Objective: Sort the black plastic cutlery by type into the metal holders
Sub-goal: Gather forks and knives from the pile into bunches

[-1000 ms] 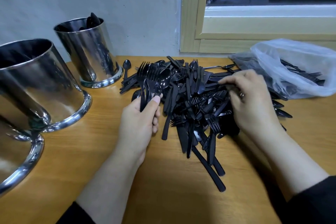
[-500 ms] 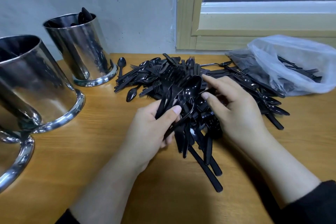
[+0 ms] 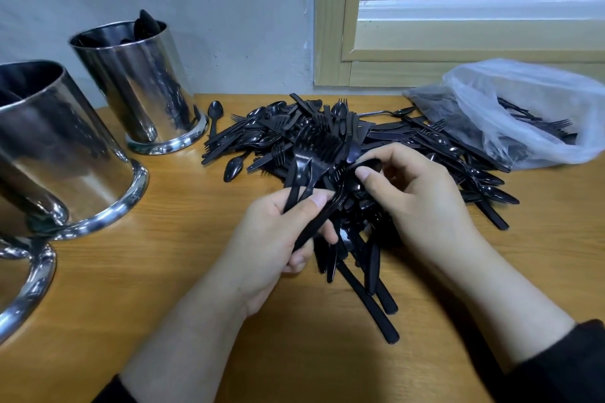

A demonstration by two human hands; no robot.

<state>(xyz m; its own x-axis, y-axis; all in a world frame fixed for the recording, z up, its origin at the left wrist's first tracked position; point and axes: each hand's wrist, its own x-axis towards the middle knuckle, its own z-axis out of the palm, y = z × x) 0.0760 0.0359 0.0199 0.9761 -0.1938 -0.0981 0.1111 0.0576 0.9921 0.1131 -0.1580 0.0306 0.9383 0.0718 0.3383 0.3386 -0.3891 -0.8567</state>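
Left hand (image 3: 278, 239) grips fanned bunch of black plastic forks (image 3: 314, 154), near edge of loose black cutlery pile (image 3: 393, 141). Right hand (image 3: 422, 203) pinches another utensil, type unclear, feeding bunch. Gathering step; next, carry bunch left of pile to shiny metal cylinder holders (image 3: 137, 85).

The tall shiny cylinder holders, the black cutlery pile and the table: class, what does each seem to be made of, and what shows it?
Tall shiny cylinder holders: polished metal, probably steel, since they reflect like mirrors. Black cutlery pile: glossy moulded plastic, thin with soft highlights. Table: wood or wood-look laminate, showing straight grain lines under a smooth sheen.
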